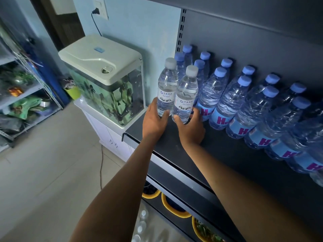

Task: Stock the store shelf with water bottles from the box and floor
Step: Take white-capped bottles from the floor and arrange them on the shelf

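Gripping low, the left hand (153, 121) is curling round the base of the left bottle (167, 88) and the right hand (190, 128) round the right bottle (186, 95), likely steadying both upright at the left end of the shelf (227, 154), just beside the blue-capped bottles (216, 95), extending their rows.

Fish tank (111, 95) with cream lid (99, 58), left of centre, sitting on white cabinet (106, 135). Dark plants inside the glass. Wall socket (100, 7) above, black plug in, cord (96, 25) dropping behind the tank. Green pot (72, 92) just beside the tank's left. Metal rack (33, 89) far left, green packets (24, 106) on it. Thin cable (101, 165) across tiled floor (43, 172). Yellow-rimmed pots (174, 206) at bottom centre, one with greenery.
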A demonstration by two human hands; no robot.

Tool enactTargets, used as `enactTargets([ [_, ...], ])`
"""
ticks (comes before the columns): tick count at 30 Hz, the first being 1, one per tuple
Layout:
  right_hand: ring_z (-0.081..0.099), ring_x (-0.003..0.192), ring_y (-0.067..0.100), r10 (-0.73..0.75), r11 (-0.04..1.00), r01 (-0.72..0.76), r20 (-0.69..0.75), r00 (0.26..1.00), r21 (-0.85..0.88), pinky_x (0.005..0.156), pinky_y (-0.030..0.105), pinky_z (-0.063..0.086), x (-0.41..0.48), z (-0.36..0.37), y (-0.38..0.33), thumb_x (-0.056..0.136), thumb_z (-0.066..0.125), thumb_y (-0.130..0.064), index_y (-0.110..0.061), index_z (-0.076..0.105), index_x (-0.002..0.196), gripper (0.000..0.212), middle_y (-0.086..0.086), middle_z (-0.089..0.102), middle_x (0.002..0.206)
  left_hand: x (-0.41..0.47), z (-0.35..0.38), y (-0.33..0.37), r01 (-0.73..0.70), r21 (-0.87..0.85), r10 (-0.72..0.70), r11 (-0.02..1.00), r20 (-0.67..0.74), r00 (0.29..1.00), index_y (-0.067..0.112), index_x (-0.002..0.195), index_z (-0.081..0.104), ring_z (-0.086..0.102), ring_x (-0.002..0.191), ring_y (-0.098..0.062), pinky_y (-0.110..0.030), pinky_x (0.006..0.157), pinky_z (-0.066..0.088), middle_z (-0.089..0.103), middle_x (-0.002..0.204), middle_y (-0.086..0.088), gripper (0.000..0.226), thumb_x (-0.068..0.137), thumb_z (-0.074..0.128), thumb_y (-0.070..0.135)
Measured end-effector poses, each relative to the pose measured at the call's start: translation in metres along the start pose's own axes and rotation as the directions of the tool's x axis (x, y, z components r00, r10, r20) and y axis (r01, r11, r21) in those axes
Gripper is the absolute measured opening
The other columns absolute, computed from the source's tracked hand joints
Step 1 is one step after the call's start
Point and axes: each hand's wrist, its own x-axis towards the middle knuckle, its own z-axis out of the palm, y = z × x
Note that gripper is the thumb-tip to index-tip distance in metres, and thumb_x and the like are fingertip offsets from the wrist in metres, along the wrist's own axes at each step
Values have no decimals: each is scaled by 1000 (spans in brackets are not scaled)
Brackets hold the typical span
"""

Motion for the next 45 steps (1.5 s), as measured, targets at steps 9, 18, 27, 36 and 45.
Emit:
enactTargets([
  [9, 63, 111, 34, 40, 999, -41, -52, 998, -33, 85, 47, 44, 0, 5, -3, 73, 73, -65, -19, 49, 115, 67, 5, 66, 115, 2, 2, -2, 80, 73, -82, 994, 22, 996, 25, 151, 39, 56, 123, -23, -41, 99, 50, 51, 141, 2, 64, 95, 60, 47],
  [18, 60, 114, 35, 90, 996, -90, 2, 996, -6, 90, 47, 44, -6, -1, -7, 68, 84, -57, -12, 51, 119, 75, 9, 62, 120, 2, 1, 0, 98, 95, -102, 991, 39, 994, 22, 149, 42, 53, 126, -19, -41, 102, 48, 49, 142, 0, 69, 91, 66, 50],
  [27, 59, 109, 22, -88, 981, 76, 63, 994, 177, 94, 47, 52, -63, -73, 18, 75, 69, -43, -14, 53, 132, 66, 1, 59, 120, -9, -4, 5, 209, -43, -209, 977, 7, 978, 13, 160, 23, 37, 146, -29, -49, 118, 36, 28, 161, -12, 109, 79, 81, 55],
  [36, 56, 118, 24, -629, 777, 593, 265, 731, 210, 98, 44, 49, -128, -148, 47, 91, 66, -23, -9, 54, 136, 48, 5, 58, 128, -138, -8, 41, 224, -107, -230, 969, -49, 972, 11, 160, 24, 31, 149, -22, -32, 118, 28, 29, 162, -8, 108, 77, 74, 58],
  [45, 59, 112, 36, -697, 717, 599, 393, 600, 358, 96, 48, 50, -227, -169, 84, 88, 64, -11, 0, 56, 134, 48, 16, 61, 121, -327, -22, 29, 305, -176, -342, 936, -250, 906, 19, 153, 37, 45, 140, -17, -39, 114, 42, 44, 152, -3, 87, 82, 74, 53],
])
